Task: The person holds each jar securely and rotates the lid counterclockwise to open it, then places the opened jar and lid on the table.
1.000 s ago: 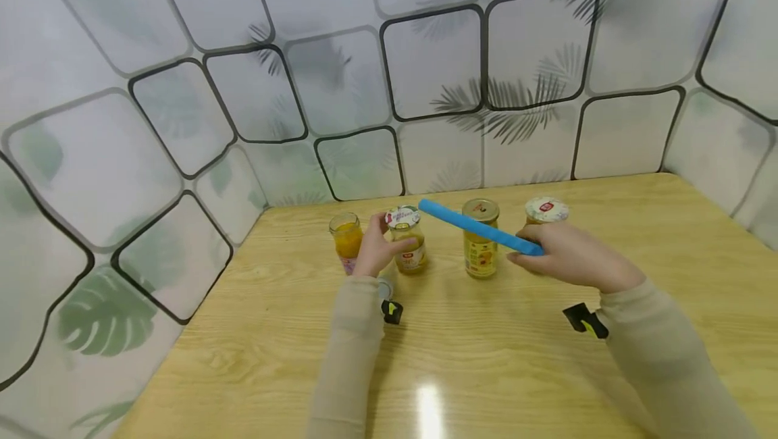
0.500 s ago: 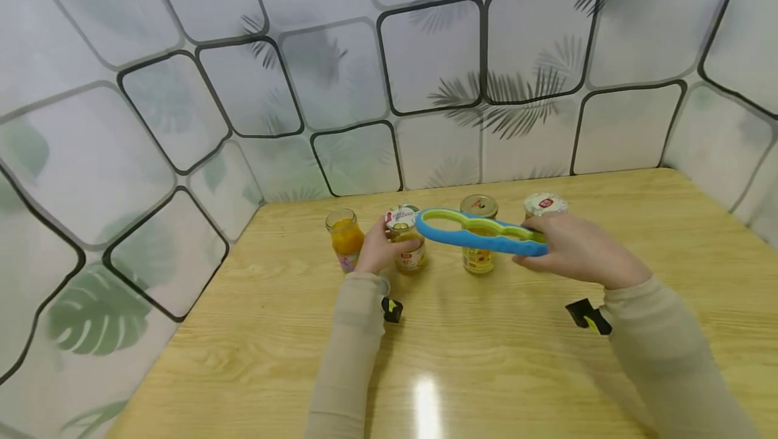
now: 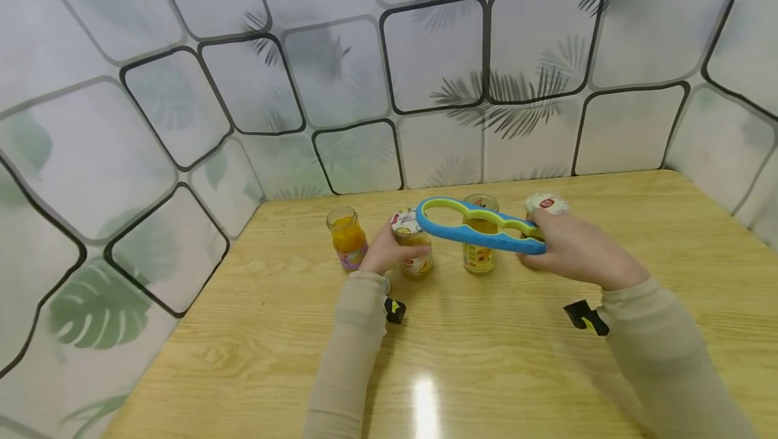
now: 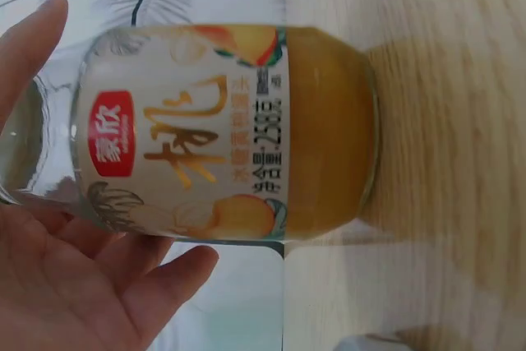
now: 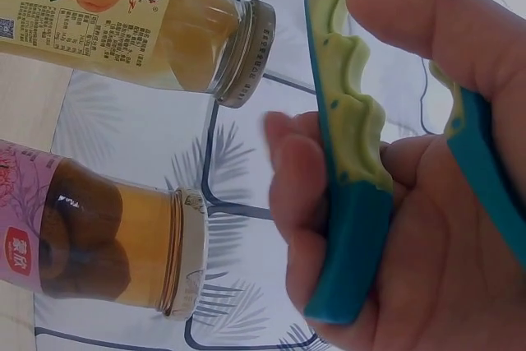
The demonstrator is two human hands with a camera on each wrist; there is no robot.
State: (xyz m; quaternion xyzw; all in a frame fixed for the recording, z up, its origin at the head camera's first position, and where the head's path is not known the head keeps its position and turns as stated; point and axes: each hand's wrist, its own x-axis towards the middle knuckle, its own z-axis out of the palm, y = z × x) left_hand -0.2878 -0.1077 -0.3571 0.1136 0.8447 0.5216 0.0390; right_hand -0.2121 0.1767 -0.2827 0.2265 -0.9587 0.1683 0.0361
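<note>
My left hand (image 3: 385, 250) grips a glass jar of yellow peaches (image 3: 417, 265) with a white patterned lid. In the left wrist view this jar (image 4: 329, 137) stands on the table, fingers about its upper part and thumb along its side. My right hand (image 3: 574, 250) holds a blue and yellow-green jar opener (image 3: 486, 240) in the air, its looped end just right of that lid. The right wrist view shows fingers curled round one handle of the opener (image 5: 357, 244), the thumb by the other, and the handles spread apart.
An open jar of orange contents (image 3: 348, 240) stands left of my left hand. Behind the opener is a yellow-labelled jar (image 3: 478, 260) with a gold lid. Another jar with a floral lid (image 3: 547, 204) is partly hidden by my right hand. A patterned wall (image 3: 437, 148) borders the wooden table (image 3: 292, 331).
The opener has turned from edge-on to showing its loop and both arms. My left hand and the peach jar have shifted slightly right, towards the opener.
</note>
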